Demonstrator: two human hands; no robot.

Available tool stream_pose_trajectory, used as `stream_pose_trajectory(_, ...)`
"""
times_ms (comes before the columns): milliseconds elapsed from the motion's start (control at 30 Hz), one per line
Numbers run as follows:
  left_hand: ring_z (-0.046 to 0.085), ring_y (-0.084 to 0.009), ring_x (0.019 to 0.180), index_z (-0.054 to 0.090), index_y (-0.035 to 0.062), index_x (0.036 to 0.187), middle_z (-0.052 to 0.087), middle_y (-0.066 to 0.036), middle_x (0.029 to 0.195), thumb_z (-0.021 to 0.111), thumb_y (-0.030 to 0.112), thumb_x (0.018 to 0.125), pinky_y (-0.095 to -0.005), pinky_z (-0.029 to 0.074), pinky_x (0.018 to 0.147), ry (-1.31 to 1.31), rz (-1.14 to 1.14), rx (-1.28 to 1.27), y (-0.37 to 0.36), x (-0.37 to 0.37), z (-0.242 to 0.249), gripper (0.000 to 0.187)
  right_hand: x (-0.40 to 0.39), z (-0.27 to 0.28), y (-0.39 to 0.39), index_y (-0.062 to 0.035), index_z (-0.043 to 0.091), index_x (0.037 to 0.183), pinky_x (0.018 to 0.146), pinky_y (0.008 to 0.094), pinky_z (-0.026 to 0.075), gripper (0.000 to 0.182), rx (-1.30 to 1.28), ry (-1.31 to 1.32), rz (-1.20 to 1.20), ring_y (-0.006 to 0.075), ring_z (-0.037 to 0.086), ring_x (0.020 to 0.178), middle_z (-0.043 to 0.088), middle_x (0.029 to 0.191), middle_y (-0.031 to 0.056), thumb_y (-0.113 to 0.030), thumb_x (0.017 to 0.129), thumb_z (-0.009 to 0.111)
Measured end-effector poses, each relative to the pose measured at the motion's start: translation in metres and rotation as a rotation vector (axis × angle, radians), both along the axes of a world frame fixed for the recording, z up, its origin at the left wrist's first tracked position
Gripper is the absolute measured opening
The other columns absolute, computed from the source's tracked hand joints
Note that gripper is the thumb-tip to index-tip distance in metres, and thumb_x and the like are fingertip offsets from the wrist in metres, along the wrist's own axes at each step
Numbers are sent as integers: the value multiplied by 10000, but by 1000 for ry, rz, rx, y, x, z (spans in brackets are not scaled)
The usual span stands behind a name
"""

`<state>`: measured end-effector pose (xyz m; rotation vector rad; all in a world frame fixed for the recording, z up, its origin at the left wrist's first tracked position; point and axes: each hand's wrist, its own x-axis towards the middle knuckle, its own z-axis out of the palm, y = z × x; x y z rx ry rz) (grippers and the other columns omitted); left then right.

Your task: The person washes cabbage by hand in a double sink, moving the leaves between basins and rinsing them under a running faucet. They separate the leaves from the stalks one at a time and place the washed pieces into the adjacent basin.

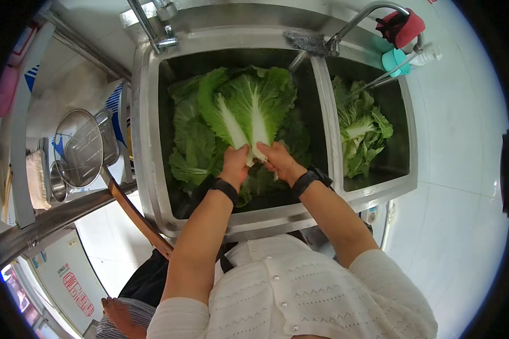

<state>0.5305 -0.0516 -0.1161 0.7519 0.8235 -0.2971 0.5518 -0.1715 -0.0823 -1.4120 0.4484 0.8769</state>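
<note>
Over the large left basin of a steel sink (152, 135), my left hand (235, 164) is closed round the white base of one leafy green cabbage leaf (230, 121). My right hand (278, 158) grips the base of a second cabbage leaf (258, 107) just beside it. The two hands are close together, and the leaves fan out away from me. Beneath and around them, more cabbage leaves (189, 135) lie in the basin. Both wrists wear dark bands.
The smaller right basin holds more greens (359, 130). Two faucets stand behind; a red cloth (404, 28) hangs on the right one near a teal cup (396, 61). A wire strainer (82, 150) with a wooden handle is at left. Another person's hand (119, 315) shows lower left.
</note>
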Motion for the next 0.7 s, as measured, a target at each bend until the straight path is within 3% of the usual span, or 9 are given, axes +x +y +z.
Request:
stream_pose_trajectory(100,510,-198,546,427,5,917,518,-99,725,464,153,826,-323,400,433,56,-159,188,2,-2,-8,178,-2,3,-4,-62,476,712,300,236,235,314,112,158,-86,79,317,338,406,473,15,-355,822,457)
stream_pose_trajectory(167,475,-162,468,440,20,889,509,-82,656,462,215,839,-294,373,394,184,-64,184,3,3,-10,203,1,3,-8,-92,481,674,297,207,192,413,350,310,-182,70,233,284,324,398,-13,-462,828,382)
stream_pose_trajectory(233,524,-200,599,402,18,990,521,-110,781,482,257,834,-315,427,474,119,-206,-143,16,6,-10,296,0,-10,-18,-95,479,674,302,211,193,439,349,327,-125,77,253,294,347,416,-6,-493,820,365)
stream_pose_trajectory(300,526,-216,693,384,16,1030,505,-124,860,488,282,830,-330,443,532,57,-117,-257,5,7,1,349,-4,-13,-14,-97,478,673,308,215,195,467,353,346,-66,84,273,303,369,434,1,-524,812,349)
stream_pose_trajectory(367,528,-233,786,366,13,1070,489,-137,939,494,308,825,-344,458,590,-7,-30,-370,-3,9,2,404,-7,-11,-4,-95,481,697,305,219,197,498,15,166,85,83,314,326,414,468,10,-561,797,336)
stream_pose_trajectory(400,506,-244,854,363,10,1085,460,-138,999,500,325,819,-367,451,644,29,-75,-284,-5,9,-4,435,-2,-23,-5,-60,512,792,361,256,330,564,-112,103,271,125,419,387,485,521,64,-596,775,338)
stream_pose_trajectory(500,497,-231,893,407,7,1047,469,-124,997,503,328,816,-370,446,689,81,-34,-72,-13,10,10,407,3,-28,-7,-56,527,838,467,271,382,493,21,116,54,144,477,514,525,636,65,-528,786,392)
stream_pose_trajectory(567,530,-216,812,438,-15,989,511,-116,876,491,290,825,-337,457,653,32,-245,134,-11,10,4,351,4,-26,-7,-53,542,884,573,286,433,427,152,127,-156,163,534,641,565,750,66,-459,796,445)
stream_pose_trajectory(700,551,-204,708,467,-40,899,530,-114,781,422,282,854,-315,460,562,-33,-78,124,-23,3,0,329,10,-12,1,-52,525,940,619,310,467,371,382,242,-265,180,560,734,571,842,58,-356,738,588)
